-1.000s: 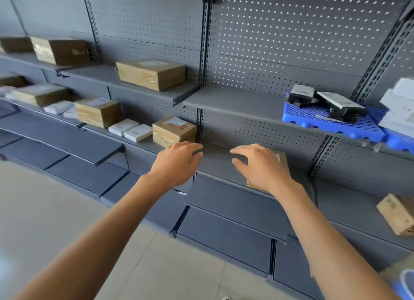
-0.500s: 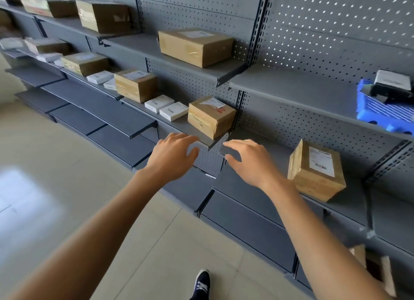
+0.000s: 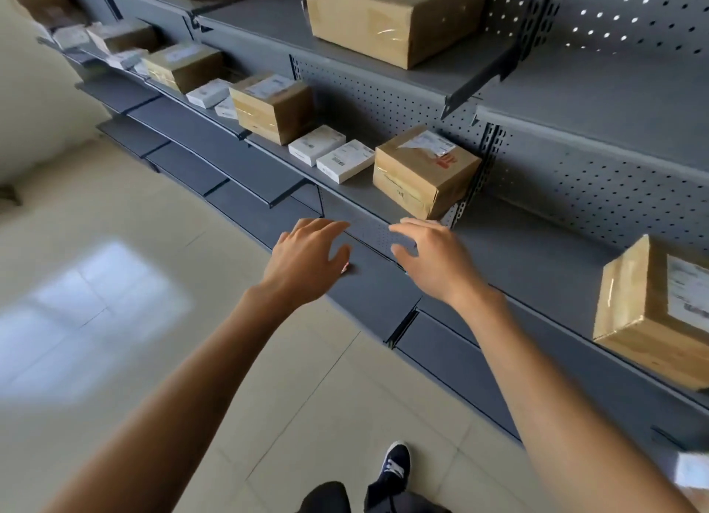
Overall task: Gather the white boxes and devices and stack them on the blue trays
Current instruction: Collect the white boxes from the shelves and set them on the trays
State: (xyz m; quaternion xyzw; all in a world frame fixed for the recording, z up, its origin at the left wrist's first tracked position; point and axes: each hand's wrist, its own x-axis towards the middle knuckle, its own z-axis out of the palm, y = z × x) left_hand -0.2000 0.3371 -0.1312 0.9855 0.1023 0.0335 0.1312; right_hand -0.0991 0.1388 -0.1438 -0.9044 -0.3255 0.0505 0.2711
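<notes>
While both arms reach toward the grey metal shelf (image 3: 368, 202), your left hand (image 3: 303, 259) and right hand (image 3: 433, 259) hang loose-fingered and spread, holding nothing and touching nothing. Two flat white cardboard boxes (image 3: 332, 154) lie side by side on that shelf, beyond your hands, between two brown taped cartons (image 3: 422, 171). More white boxes (image 3: 209, 92) sit farther left along the shelf.

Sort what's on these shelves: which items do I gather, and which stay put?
Gather:
- two white boxes side by side
- white boxes further left

Leave:
- brown taped carton beside the pair
- large carton on the upper shelf
- carton at right
</notes>
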